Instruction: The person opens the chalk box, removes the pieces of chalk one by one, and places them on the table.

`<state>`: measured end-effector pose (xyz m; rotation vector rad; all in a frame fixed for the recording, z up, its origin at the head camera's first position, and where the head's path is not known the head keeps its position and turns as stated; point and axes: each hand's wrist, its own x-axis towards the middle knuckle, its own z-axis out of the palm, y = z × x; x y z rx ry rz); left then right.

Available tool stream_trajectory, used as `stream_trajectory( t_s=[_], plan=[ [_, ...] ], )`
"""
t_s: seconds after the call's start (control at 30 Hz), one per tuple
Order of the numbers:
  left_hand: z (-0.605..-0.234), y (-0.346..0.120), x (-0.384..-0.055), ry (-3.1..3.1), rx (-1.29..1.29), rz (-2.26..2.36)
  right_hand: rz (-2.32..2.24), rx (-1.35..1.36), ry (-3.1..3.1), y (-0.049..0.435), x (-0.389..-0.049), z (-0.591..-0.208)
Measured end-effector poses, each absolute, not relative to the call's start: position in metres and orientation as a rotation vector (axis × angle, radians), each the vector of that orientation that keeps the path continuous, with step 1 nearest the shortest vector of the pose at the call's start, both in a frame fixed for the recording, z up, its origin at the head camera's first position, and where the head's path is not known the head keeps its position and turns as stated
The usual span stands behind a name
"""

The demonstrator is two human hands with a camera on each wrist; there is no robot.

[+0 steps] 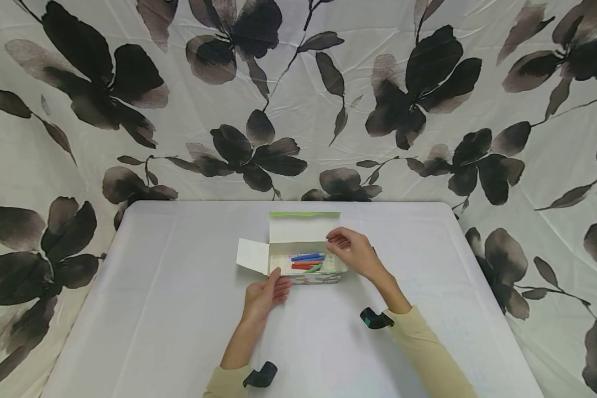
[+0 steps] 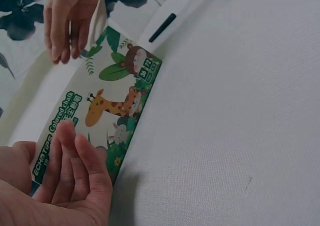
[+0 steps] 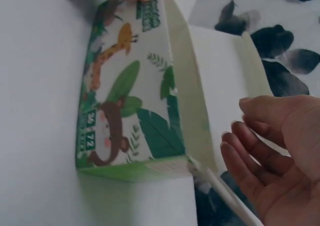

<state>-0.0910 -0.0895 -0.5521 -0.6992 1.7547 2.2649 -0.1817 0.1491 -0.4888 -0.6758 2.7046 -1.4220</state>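
Observation:
A cardboard box (image 1: 323, 280) printed "Colored chalk", with a giraffe and other animals, stands with its lid (image 1: 304, 228) raised at the back. Inside lie several blue, orange, red and green sticks (image 1: 307, 257); their exact kind is unclear. My left hand (image 1: 265, 297) holds the front left corner, thumb at the top edge and fingers against the printed front (image 2: 117, 104). Beside the right end of the lid hovers my right hand (image 1: 355, 253), its fingers loosely bent and nothing visible between them. In the right wrist view a narrow flap (image 3: 227, 196) sticks out below that hand (image 3: 280, 151).
The left side flap (image 1: 252, 255) is folded outward. A short dark strip (image 2: 162, 27) appears beyond the box's right end in the left wrist view. White cloth covers the table (image 1: 179, 309), with a floral curtain (image 1: 258, 110) behind it.

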Motion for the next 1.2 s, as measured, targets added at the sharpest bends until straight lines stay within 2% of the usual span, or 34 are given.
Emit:
stream_trajectory(
  t_s=[0.53, 1.2],
  plan=[
    [-0.553, -0.090, -0.091, 1.738, -0.686, 2.272, -1.086, -0.964, 2.527, 0.120, -0.184, -0.508],
    [-0.553, -0.089, -0.091, 1.730, -0.681, 2.310, -0.578, -1.037, 2.488, 0.098, -0.203, -0.510]
  ],
)
